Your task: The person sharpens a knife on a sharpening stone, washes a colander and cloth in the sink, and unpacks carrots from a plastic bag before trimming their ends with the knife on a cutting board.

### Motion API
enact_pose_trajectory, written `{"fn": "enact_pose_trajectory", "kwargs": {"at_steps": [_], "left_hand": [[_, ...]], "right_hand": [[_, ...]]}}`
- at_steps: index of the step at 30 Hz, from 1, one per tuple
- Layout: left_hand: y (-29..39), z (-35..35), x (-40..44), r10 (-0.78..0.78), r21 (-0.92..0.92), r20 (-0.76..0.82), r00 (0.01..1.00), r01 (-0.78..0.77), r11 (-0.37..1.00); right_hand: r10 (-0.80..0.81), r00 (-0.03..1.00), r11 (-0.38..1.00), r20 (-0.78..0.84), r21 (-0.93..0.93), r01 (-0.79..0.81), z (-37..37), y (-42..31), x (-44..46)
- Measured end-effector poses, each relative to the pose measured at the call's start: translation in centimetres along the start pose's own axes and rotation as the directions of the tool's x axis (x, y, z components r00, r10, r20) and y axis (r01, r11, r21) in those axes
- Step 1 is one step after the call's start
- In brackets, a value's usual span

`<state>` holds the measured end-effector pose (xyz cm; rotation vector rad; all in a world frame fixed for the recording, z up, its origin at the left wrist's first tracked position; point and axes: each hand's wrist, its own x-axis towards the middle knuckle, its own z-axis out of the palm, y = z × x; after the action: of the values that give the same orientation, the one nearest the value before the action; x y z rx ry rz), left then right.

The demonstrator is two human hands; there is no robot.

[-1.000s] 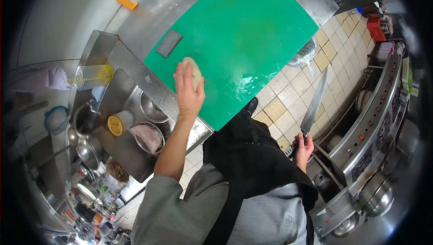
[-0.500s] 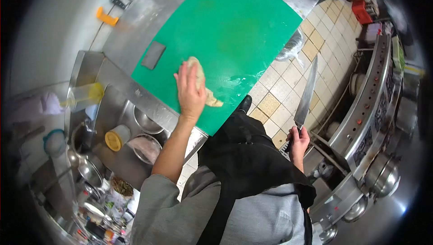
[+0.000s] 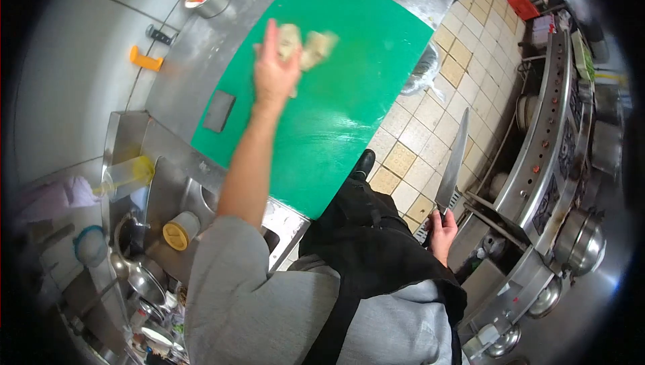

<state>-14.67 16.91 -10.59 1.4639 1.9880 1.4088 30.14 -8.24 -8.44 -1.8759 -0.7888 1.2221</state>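
My left hand (image 3: 275, 77) presses a crumpled beige cloth (image 3: 317, 50) against the upper left part of a large green cutting board (image 3: 356, 103). Motion blurs the cloth and the fingers, and the palm hides part of the cloth. Wet streaks shine on the board's surface. Out to the side, over the tiled floor, my right hand (image 3: 441, 232) is closed around the dark handle of a long kitchen knife (image 3: 454, 160), its blade pointing away from me. A grey rectangular block (image 3: 219, 111) lies near the board's left edge.
Metal containers (image 3: 208, 1) with orange and reddish contents stand behind the board. A sink with a yellow-lidded tub (image 3: 177, 236) is at the left. On the right runs a stove (image 3: 543, 150) with pots. A plastic bag (image 3: 423, 72) hangs by the board's right edge.
My left hand and the cloth have moved up the board, away from me, and the cloth has spread out. The knife stays in my right hand. The view has shifted slightly.
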Motion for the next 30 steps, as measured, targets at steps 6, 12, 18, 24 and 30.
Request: {"fn": "enact_pose_trajectory", "kwargs": {"at_steps": [6,12,18,24,30], "left_hand": [[0.8,5.5,-1.1,0.090,0.195,0.064,0.994,-0.100,0.976],[9.5,11.0,-13.1,0.331,-0.374,0.667,0.668,-0.085,0.924],[6.4,5.7,-9.5,0.438,-0.214,0.269,0.858,-0.390,0.896],[0.9,3.0,-0.1,0.396,0.177,0.216,0.892,-0.435,0.883],[-0.4,3.0,8.4,0.372,0.411,0.080,0.925,-0.371,0.833]], "right_hand": [[0.007,0.997,0.999,-0.075,0.032,-0.005,-1.6,1.1,-1.7],[0.048,0.997,0.996,-0.064,0.072,-0.043,-0.9,1.4,0.7],[-0.056,0.995,0.998,0.088,-0.029,0.059,1.6,-1.1,3.7],[-0.078,0.979,0.991,0.188,-0.092,0.097,2.8,-2.1,3.3],[-0.079,0.982,0.978,0.169,-0.176,0.109,2.0,-1.3,0.4]]}}
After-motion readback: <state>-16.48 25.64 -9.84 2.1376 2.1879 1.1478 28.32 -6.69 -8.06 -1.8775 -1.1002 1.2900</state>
